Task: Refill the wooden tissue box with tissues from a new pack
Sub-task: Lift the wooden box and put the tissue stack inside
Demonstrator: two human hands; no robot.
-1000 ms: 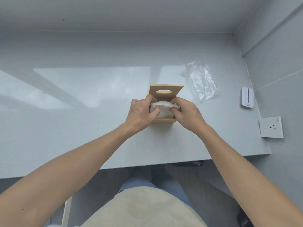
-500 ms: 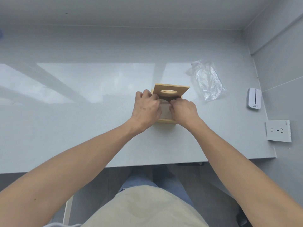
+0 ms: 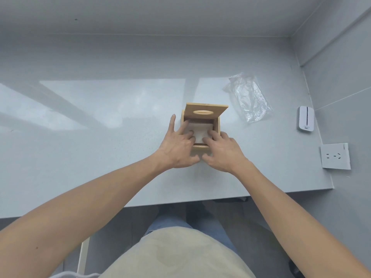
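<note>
A small square wooden tissue box stands mid-table with its slotted lid hinged up at the back. A white stack of tissues lies flat inside it. My left hand reaches in from the left; its straight fingers press on the stack's left side, and one finger lies outside along the box's left wall. My right hand presses the stack's right front corner with its fingertips. The empty clear plastic pack wrapper lies on the table to the right of the box.
The grey table ends at a wall behind and another on the right. A small white device lies by the right wall, and a white wall socket sits in front of it. My legs show below the table's front edge.
The bulging tissue stack that both hands gripped above the box now lies flat inside it. Both hands have opened, with the fingers pressing down on the stack.
</note>
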